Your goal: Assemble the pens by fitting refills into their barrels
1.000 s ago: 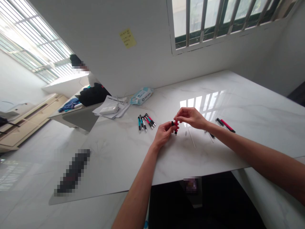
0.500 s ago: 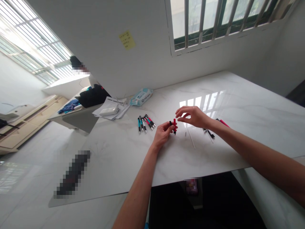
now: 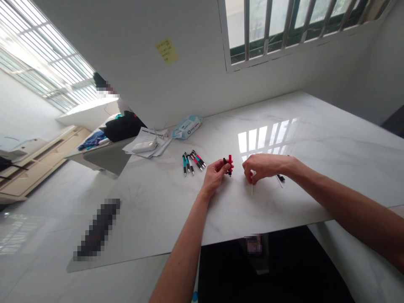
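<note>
A glossy white marble table (image 3: 315, 126) fills the view. Near its far left edge, a cluster of teal, red and black click pens (image 3: 192, 161) lies fanned together. Beyond them rests a pale blue soft pack of wet wipes (image 3: 187, 126), beside loose white papers (image 3: 148, 143) carrying a white oblong device (image 3: 143, 146). A yellow sticky note (image 3: 167, 50) clings to the white wall, below a barred window (image 3: 284, 25).
</note>
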`<state>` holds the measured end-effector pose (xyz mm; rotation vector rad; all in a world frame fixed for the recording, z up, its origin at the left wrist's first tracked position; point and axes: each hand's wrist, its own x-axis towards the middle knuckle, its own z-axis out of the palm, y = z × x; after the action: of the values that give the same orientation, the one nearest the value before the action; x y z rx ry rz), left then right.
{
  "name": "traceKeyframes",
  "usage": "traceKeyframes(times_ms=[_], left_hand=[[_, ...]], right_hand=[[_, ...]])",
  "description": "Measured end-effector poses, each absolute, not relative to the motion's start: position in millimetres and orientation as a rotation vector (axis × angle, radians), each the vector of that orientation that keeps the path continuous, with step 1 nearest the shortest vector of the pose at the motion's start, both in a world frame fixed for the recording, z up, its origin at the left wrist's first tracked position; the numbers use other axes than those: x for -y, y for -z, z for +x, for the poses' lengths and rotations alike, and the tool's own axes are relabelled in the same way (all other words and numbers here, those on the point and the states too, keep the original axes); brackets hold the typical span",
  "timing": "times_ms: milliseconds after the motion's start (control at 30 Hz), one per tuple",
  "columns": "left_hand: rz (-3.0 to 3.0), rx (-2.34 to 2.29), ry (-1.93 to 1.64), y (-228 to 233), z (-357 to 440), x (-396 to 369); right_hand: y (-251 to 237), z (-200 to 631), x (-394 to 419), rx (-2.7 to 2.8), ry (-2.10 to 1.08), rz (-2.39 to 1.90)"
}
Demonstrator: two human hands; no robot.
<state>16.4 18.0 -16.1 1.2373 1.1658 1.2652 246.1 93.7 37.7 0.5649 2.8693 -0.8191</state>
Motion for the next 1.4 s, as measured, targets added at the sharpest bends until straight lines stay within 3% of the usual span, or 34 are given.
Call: traceKeyframes(times_ms=[167,367,800,867,1000,1100,1400], left_hand=[[1.218,-1.156,-1.288,18.1,14.4,-18.3],[1.220,-1.160,-1.291,19.6,12.9,-19.9],[1.202,-1.160,-1.275,19.6,13.3,-20.1],[1.212,-1.156,-1.264,20.2,13.5,-20.0],[1.239,-1.172,-1.249,19.4,14.4,-18.5],[1.265,-1.193,-1.240,17.8,14.9,-17.5],[1.307,-1.213,-1.211,17.1,15.3,-17.6]], right_hand=[[-41.8,248.1,-86.6,-2.911,0.801,0.567],[-47.9,254.9,-97.7,-2.972,1.114,0.528],[-14.3,247.2,-127.4,-3.447,1.317,1.417],[-14.6,244.5,-127.0,-3.413,1.464,1.506],[-18.1,239.1,-123.8,-3.252,1.997,1.351],[-18.5,234.9,-120.0,-3.129,2.213,1.259],[-13.4,228.9,-114.4,-3.124,2.204,1.194]])
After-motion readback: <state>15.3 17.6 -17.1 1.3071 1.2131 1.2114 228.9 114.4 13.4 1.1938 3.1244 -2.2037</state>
